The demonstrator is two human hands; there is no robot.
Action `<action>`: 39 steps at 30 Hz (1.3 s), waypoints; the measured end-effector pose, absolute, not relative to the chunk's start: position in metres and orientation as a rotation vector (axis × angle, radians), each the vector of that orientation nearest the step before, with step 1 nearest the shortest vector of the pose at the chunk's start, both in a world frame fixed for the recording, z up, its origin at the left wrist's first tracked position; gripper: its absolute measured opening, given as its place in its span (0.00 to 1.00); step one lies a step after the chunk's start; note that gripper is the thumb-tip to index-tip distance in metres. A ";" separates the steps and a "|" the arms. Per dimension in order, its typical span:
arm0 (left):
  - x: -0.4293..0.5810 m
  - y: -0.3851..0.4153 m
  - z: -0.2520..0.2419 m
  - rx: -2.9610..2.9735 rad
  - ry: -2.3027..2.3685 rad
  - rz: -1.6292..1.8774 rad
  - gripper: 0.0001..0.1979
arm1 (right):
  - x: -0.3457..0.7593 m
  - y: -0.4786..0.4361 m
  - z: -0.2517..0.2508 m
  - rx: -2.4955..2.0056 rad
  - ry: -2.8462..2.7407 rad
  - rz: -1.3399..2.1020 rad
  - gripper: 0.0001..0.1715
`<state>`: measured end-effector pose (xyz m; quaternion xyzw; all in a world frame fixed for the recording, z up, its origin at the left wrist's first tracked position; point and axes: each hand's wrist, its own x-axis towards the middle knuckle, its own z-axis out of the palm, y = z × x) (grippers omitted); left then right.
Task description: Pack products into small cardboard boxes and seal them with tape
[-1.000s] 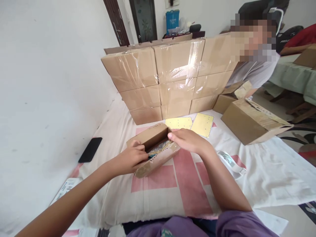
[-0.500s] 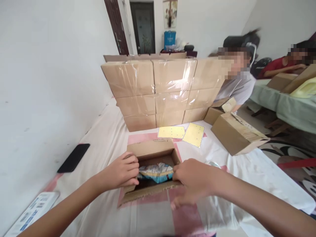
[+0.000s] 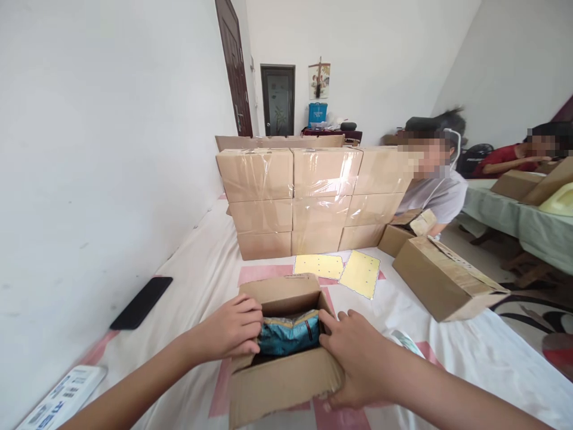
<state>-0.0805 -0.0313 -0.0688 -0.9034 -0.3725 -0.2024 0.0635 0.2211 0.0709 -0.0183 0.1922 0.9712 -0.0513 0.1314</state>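
Note:
An open cardboard box (image 3: 286, 379) stands in front of me, its far flap up and its near flap folded out toward me. Inside lies a shiny teal printed bag (image 3: 289, 335). My left hand (image 3: 239, 327) is curled over the box's left side, its fingertips close by the bag's left end. My right hand (image 3: 358, 355) grips the right side, thumb outside by the near flap and fingers reaching in against the bag's right end. Whether the left fingers press on the bag, I cannot tell.
Taped cardboard boxes (image 3: 320, 206) form a stack behind. Two yellow sheets (image 3: 360, 275) lie before it. Another open carton (image 3: 447, 278) is at right, a black phone (image 3: 142, 303) and a white printed package (image 3: 62, 397) at left. A person (image 3: 434, 185) sits beyond the stack.
The view has tilted up. More of the bag's teal side shows in the box. The near flap has swung out wider, and my right thumb has moved in against it.

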 end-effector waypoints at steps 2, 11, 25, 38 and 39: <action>-0.081 -0.033 -0.068 -2.696 -1.125 -0.637 0.25 | 0.223 0.074 -0.018 0.470 2.874 -0.293 0.36; -0.091 -0.043 -0.077 -2.573 -1.423 -0.758 0.15 | 0.242 0.098 -0.026 0.452 3.015 -0.839 0.56; -0.081 -0.014 -0.122 -1.719 -2.571 -2.116 0.50 | 0.248 0.080 -0.091 0.456 3.726 -0.960 0.24; -0.086 -0.011 -0.115 -2.051 -2.068 -1.925 0.13 | 0.237 0.068 -0.108 0.868 3.757 -1.378 0.07; -0.089 -0.011 -0.115 -2.110 -2.025 -1.871 0.11 | 0.236 0.067 -0.109 0.890 3.765 -1.395 0.07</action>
